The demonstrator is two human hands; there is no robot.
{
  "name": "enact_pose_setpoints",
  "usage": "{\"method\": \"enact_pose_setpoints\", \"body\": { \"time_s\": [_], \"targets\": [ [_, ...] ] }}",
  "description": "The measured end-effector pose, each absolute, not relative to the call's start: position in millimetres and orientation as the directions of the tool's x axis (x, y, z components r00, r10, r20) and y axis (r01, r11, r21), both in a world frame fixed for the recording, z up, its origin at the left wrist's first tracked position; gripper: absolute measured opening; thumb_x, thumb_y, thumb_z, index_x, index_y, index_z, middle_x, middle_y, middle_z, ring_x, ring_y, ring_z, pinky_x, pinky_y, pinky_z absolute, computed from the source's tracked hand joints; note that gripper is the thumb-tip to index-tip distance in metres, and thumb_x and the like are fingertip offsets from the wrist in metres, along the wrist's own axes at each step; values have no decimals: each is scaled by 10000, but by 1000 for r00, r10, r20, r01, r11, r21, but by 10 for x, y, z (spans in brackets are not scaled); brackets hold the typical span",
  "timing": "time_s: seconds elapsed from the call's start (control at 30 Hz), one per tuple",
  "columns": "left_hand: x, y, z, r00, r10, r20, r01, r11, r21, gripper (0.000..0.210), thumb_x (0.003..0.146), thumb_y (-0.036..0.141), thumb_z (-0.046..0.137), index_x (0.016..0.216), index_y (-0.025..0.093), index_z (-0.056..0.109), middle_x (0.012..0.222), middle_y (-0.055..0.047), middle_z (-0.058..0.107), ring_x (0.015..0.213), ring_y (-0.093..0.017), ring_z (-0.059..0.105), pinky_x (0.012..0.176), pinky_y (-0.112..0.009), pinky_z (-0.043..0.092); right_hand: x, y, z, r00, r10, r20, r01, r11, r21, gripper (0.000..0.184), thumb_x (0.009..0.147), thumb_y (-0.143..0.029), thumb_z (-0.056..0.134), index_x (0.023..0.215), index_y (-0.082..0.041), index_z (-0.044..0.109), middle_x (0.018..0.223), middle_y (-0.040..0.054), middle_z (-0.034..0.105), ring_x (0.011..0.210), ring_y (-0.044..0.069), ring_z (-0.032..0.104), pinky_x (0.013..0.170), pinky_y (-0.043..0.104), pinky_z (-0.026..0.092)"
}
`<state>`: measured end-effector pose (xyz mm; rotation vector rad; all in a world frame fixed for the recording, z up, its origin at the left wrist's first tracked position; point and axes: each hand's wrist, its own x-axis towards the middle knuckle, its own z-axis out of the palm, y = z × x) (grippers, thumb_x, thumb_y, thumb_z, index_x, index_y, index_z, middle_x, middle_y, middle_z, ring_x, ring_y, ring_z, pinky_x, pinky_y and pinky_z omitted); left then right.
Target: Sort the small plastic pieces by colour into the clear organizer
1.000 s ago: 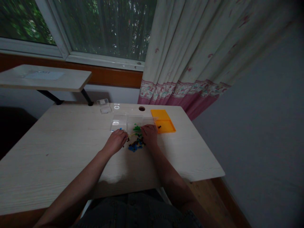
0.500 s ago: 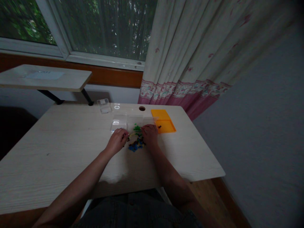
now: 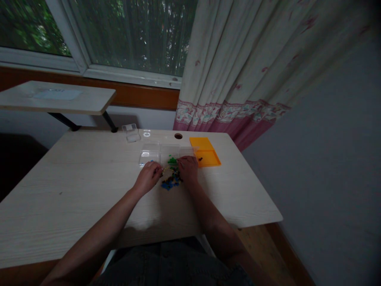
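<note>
A loose heap of small blue, black, green and yellow pieces (image 3: 169, 184), too small to name, lies on the table between my hands. My left hand (image 3: 148, 175) is at the heap's left edge, thumb and fingers pinched together. Whatever sits in that pinch is too small to make out. On the other side my right hand (image 3: 188, 170) has its fingers curled in over the heap, and what they hold is hidden. Just beyond my hands is a clear plastic box (image 3: 150, 147) with compartments. Green pieces (image 3: 172, 160) show at its middle compartment.
An open orange box (image 3: 208, 159) with a few dark bits stands right of the clear box. Behind, at the left, is a small open clear case (image 3: 131, 132). A raised shelf (image 3: 98, 97) stands at the back left. The table (image 3: 89, 171) has a round hole (image 3: 178, 136).
My left hand has shifted very slightly right, its fingertips closer to the heap. A bit of blue now shows just beyond its knuckles. My right hand looks unmoved.
</note>
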<state>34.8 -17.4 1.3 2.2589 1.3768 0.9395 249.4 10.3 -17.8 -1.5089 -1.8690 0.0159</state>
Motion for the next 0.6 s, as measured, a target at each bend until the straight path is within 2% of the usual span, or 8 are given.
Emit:
{"method": "enact_pose_setpoints", "body": {
  "time_s": [0.17, 0.4, 0.6],
  "targets": [
    [349, -170, 4, 306, 880, 364, 660, -472, 585, 232, 956, 301, 458, 796, 185, 579, 804, -54, 599, 838, -214, 532, 760, -331, 411, 2453, 61, -104, -71, 824, 562, 799, 384, -464, 142, 880, -285, 632, 958, -243, 742, 971, 48, 688, 989, 195, 553, 945, 366, 400],
    [344, -173, -4, 305, 879, 366, 652, -473, 592, 228, 961, 311, 454, 812, 190, 578, 812, -49, 595, 843, -212, 535, 764, -333, 417, 2346, -13, -38, -281, 735, 617, 661, 615, -430, 131, 847, -321, 677, 944, -270, 748, 956, 26, 701, 983, 182, 567, 943, 351, 420],
    [349, -174, -18, 301, 875, 380, 647, -480, 592, 209, 957, 300, 457, 818, 186, 563, 806, -45, 592, 837, -208, 535, 773, -336, 421, 2290, -31, -77, -349, 718, 603, 630, 656, -416, 167, 831, -369, 687, 949, -269, 751, 904, 30, 705, 965, 188, 569, 912, 353, 420]
  ]
}}
